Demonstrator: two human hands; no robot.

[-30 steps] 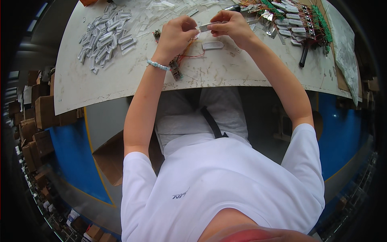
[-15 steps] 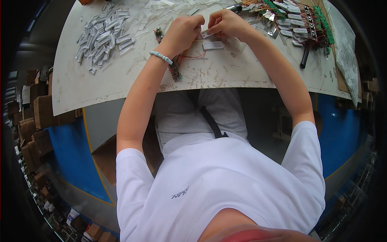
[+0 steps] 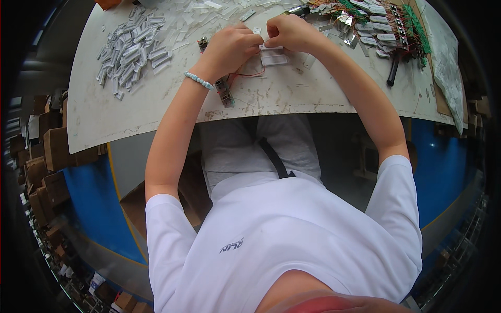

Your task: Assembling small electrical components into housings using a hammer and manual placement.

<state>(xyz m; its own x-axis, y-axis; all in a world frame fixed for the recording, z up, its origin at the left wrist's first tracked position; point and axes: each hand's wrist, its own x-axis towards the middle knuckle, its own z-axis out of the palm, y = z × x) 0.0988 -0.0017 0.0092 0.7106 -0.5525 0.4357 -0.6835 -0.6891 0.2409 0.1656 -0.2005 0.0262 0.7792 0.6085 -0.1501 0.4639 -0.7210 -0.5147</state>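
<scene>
While the person leans over the white worktable (image 3: 313, 96), both hands meet near its far side, and I take that meeting point as the clock's centre. The left hand (image 3: 233, 49) comes in from about nine o'clock, fingers curled; the right hand (image 3: 293, 34) reaches in from two, thumb and forefinger drawn together. I can't tell whether either one is grasping something (whatever might sit between those fingertips is too small to see from here). A pale rectangular casing (image 3: 275, 60) lies on the table just beside them, at about five o'clock. A small metal plate (image 3: 257, 31) rests at eleven, near the left fingers. At seven, by the left wrist, sits a circuit board (image 3: 224, 93) with red wires (image 3: 245, 74). Farther out, clear casings (image 3: 133, 49) heap up at nine, and wired units (image 3: 380, 28) crowd together at three.
</scene>
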